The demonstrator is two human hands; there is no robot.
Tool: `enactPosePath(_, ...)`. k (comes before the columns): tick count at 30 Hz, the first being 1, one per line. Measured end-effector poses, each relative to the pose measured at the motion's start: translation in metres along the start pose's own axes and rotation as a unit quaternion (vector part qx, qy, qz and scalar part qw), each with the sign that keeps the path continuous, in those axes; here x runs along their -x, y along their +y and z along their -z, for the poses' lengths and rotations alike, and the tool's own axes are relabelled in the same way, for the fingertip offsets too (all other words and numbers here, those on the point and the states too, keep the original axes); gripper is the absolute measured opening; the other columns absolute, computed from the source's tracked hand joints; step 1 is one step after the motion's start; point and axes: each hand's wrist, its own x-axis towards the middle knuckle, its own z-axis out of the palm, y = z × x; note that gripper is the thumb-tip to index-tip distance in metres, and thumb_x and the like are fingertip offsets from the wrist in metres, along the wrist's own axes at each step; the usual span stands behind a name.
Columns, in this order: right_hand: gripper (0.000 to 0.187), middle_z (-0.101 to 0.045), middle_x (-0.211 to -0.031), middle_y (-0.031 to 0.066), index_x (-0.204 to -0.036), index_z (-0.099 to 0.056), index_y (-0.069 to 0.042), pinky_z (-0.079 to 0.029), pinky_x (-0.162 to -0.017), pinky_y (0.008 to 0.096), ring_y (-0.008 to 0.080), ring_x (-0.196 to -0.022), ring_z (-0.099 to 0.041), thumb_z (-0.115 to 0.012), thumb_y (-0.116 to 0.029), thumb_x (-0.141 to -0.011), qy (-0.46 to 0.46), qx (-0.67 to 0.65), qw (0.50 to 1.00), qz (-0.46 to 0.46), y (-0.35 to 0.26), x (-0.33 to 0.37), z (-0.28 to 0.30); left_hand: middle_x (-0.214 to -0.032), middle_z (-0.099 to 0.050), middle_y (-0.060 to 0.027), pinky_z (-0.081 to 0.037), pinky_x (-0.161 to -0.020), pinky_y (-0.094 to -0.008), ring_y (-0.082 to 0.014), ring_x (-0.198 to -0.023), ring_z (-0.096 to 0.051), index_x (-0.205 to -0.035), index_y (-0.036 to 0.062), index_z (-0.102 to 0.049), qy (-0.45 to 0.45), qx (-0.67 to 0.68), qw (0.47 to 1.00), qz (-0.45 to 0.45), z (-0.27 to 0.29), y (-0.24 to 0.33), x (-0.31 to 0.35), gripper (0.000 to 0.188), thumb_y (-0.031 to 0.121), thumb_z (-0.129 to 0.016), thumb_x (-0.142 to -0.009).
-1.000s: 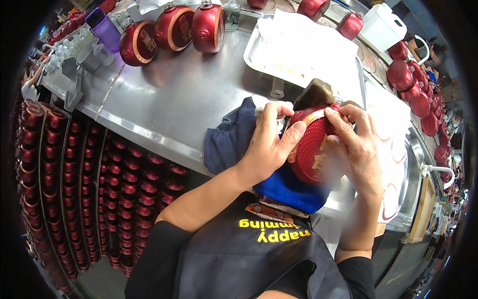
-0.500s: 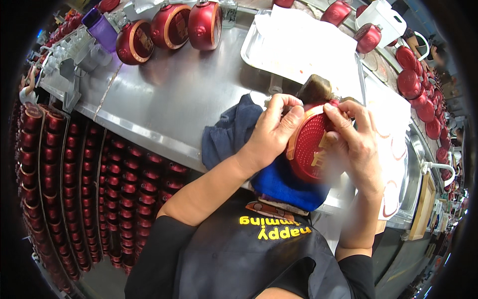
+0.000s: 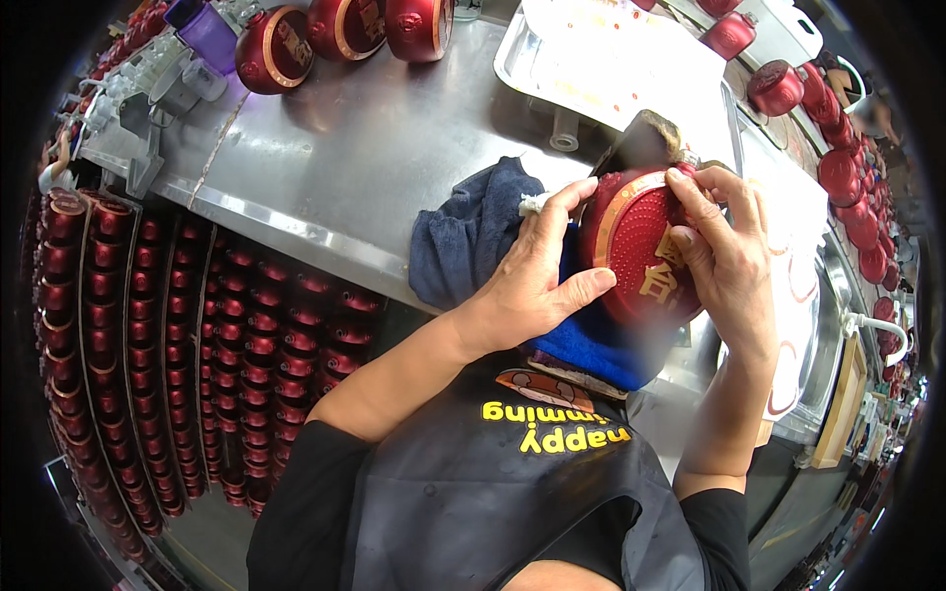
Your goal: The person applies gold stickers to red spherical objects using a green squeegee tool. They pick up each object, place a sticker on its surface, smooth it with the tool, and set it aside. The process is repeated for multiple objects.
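A round, flat-faced red bottle [image 3: 641, 266] with gold lettering and an orange-gold band around its rim leans in front of me over a blue cloth [image 3: 596, 353]. My left hand [image 3: 537, 266] lies along its left side, fingers stretched out and thumb apart, touching the edge. At the upper right rim, my right hand [image 3: 724, 231] has thumb and fingers closed on the bottle, close to its neck. A dark block-like support [image 3: 642, 140] stands just behind it. The bottle's lower right part is blurred.
A dark blue towel [image 3: 468, 236] lies on the steel table [image 3: 335, 138]. Behind is a white tray [image 3: 591, 69] with small orange bits. Several red bottles [image 3: 276, 51] stand far left, beside a purple container [image 3: 205, 37]; racks of bottles [image 3: 256, 364] fill the space below left.
My left hand has gone from a pinch at the bottle's upper edge to spread fingers along its left side. The right hand stays at the upper rim. The view has shifted slightly.
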Motion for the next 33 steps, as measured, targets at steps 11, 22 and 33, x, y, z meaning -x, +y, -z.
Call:
enactPosePath(11,0.048,-0.063,-0.121,0.0077,-0.131,-0.071,-0.017,-0.055,-0.089,0.0399,0.0290,-0.108,-0.061,-0.077,-0.010,-0.083,0.003,0.021,1.000,0.001,0.000,0.000,0.000,-0.148,-0.046,-0.0229,-0.033,-0.118,-0.0441,-0.0332,-0.135,-0.045,-0.154,-0.0012,-0.031,0.022,-0.005,1.000,-0.018,-0.003,-0.004,0.000,0.071,0.035,-0.065,-0.103)
enactPosePath(22,0.048,-0.063,-0.125,0.0103,-0.132,-0.069,-0.015,-0.054,-0.091,0.0410,0.0300,-0.109,-0.062,-0.077,-0.012,-0.086,-0.025,0.027,0.999,-0.017,0.000,0.001,0.005,-0.149,-0.045,-0.0238,-0.033,-0.117,-0.0442,-0.0345,-0.136,-0.044,-0.154,-0.0014,-0.031,0.014,0.018,1.000,0.001,0.001,-0.003,0.001,0.071,0.037,-0.062,-0.104)
enactPosePath(33,0.046,-0.073,-0.109,0.0205,-0.149,-0.038,0.008,-0.055,-0.082,0.0263,0.0158,-0.092,-0.070,-0.051,-0.005,-0.108,0.162,-0.405,0.895,-0.091,0.005,0.062,0.044,-0.150,-0.043,-0.0268,-0.034,-0.117,-0.0449,-0.0367,-0.137,-0.045,-0.154,-0.0030,-0.031,0.014,-0.001,1.000,-0.008,-0.001,-0.009,-0.001,0.074,0.039,-0.063,-0.103)
